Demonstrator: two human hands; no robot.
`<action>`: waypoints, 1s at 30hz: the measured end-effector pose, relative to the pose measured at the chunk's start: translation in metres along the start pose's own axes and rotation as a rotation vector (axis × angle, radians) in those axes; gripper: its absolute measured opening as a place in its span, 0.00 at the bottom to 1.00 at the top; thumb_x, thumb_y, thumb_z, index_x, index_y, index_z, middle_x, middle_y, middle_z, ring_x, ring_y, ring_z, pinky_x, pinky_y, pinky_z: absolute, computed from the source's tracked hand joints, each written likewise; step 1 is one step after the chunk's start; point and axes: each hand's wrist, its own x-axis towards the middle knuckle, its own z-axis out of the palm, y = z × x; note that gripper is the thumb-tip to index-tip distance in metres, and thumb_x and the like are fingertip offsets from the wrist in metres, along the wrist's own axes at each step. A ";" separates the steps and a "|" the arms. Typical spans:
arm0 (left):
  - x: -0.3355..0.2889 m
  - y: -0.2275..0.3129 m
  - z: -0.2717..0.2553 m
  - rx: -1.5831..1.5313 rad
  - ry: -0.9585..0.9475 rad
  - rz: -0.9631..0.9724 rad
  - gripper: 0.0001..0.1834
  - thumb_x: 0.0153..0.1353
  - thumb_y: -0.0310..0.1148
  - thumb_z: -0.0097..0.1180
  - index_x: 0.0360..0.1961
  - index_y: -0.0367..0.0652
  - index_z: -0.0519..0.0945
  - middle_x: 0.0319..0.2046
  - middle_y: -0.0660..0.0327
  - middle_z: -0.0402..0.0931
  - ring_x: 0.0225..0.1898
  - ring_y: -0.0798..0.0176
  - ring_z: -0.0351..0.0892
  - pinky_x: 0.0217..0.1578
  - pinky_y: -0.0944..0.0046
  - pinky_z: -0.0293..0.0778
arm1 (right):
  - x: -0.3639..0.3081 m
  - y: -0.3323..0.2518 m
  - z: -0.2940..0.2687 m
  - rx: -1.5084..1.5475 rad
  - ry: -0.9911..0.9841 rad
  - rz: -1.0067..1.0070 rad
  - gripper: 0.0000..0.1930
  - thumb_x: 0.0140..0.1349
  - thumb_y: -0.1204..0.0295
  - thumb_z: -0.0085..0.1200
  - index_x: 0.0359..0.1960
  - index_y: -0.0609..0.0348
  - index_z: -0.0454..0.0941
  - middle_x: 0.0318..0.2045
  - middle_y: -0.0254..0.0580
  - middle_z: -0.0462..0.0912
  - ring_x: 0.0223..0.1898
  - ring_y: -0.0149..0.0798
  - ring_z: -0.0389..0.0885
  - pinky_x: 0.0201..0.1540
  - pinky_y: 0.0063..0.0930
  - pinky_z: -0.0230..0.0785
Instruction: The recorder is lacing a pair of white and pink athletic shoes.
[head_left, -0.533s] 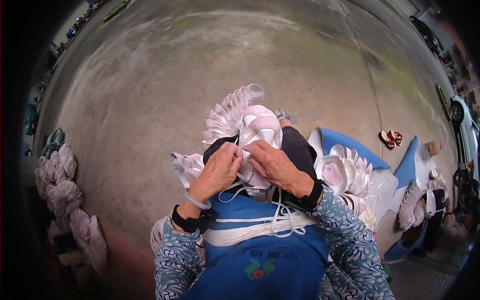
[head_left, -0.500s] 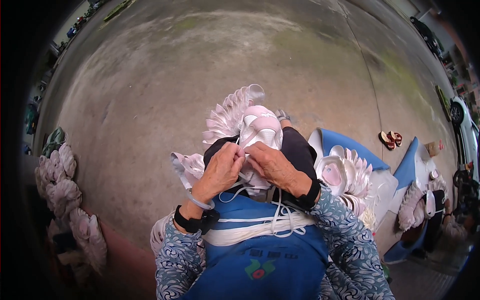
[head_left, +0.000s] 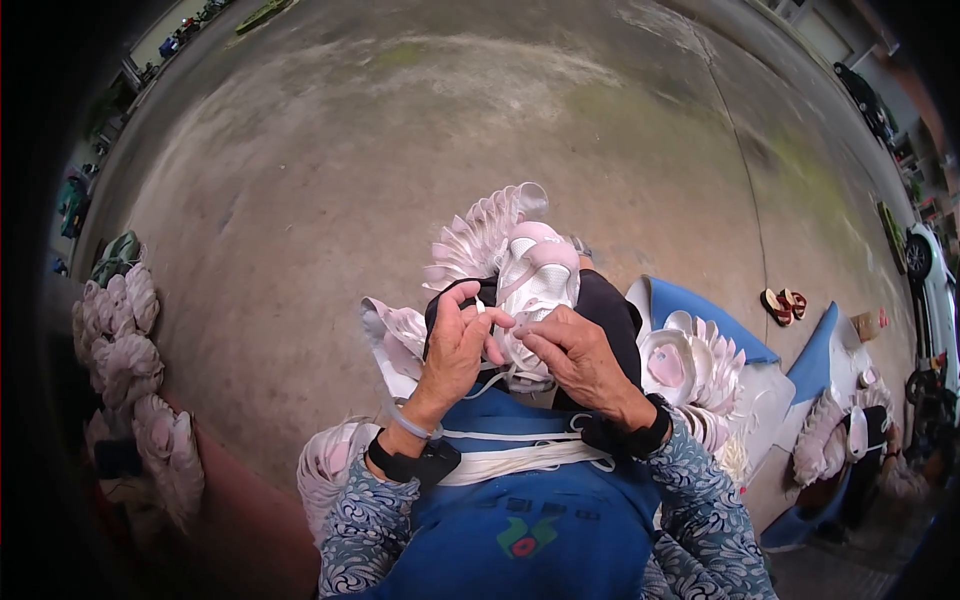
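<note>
A pink and white shoe upper rests on my lap, its toe pointing away from me. My left hand is closed at the upper's left edge, a white shoelace between its fingers. The thumb and index finger of my right hand pinch together over the lacing opening, close to the left fingertips. They appear to hold the lace too, though the tips cover most of it. A bundle of white laces is tied across my blue apron at the waist.
Stacked pink and white uppers fan out beyond my knees. More uppers lie on a blue and white sheet at right. Bundled uppers are piled far left. Sandals and a parked car are farther right.
My hands have drawn slightly apart, and the left has turned with its fingers raised. Lace loops that hung over the apron's waist have shifted. The whole view has moved a little.
</note>
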 end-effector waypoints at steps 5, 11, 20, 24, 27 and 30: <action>-0.012 0.015 0.013 0.179 0.019 -0.058 0.22 0.70 0.32 0.44 0.58 0.31 0.56 0.34 0.55 0.80 0.19 0.71 0.73 0.20 0.73 0.70 | -0.001 0.011 0.016 0.412 0.031 0.269 0.12 0.64 0.72 0.53 0.47 0.63 0.78 0.24 0.33 0.75 0.23 0.23 0.73 0.25 0.19 0.67; -0.015 0.013 0.017 0.371 0.001 -0.002 0.16 0.69 0.33 0.45 0.53 0.33 0.65 0.30 0.54 0.81 0.19 0.69 0.76 0.19 0.69 0.71 | 0.001 0.015 0.014 0.639 -0.005 0.464 0.13 0.66 0.71 0.53 0.47 0.66 0.78 0.23 0.30 0.76 0.21 0.19 0.72 0.21 0.13 0.65; -0.017 0.012 0.018 0.260 -0.065 -0.192 0.14 0.69 0.36 0.46 0.44 0.35 0.75 0.25 0.61 0.77 0.17 0.72 0.74 0.17 0.72 0.70 | -0.003 0.013 0.018 0.513 0.049 0.297 0.11 0.64 0.70 0.55 0.42 0.64 0.81 0.25 0.34 0.76 0.22 0.24 0.74 0.23 0.16 0.67; -0.022 0.010 0.026 0.071 -0.186 -0.189 0.14 0.70 0.36 0.44 0.46 0.36 0.74 0.25 0.63 0.75 0.19 0.73 0.73 0.20 0.73 0.71 | 0.001 0.019 0.015 0.208 0.143 0.065 0.09 0.61 0.71 0.57 0.38 0.63 0.82 0.26 0.37 0.75 0.25 0.30 0.76 0.27 0.22 0.69; -0.026 0.009 0.032 0.102 -0.248 -0.143 0.14 0.71 0.36 0.43 0.45 0.36 0.74 0.24 0.64 0.74 0.20 0.73 0.72 0.23 0.72 0.71 | 0.001 0.008 0.008 0.178 0.161 0.102 0.08 0.60 0.70 0.57 0.35 0.63 0.82 0.26 0.39 0.76 0.27 0.33 0.76 0.31 0.24 0.68; -0.027 0.014 0.028 0.236 -0.320 -0.155 0.14 0.71 0.36 0.42 0.43 0.35 0.74 0.23 0.65 0.72 0.21 0.73 0.70 0.24 0.70 0.69 | -0.001 0.007 0.001 0.215 0.166 0.128 0.08 0.61 0.71 0.56 0.34 0.64 0.81 0.26 0.39 0.77 0.27 0.30 0.75 0.30 0.24 0.68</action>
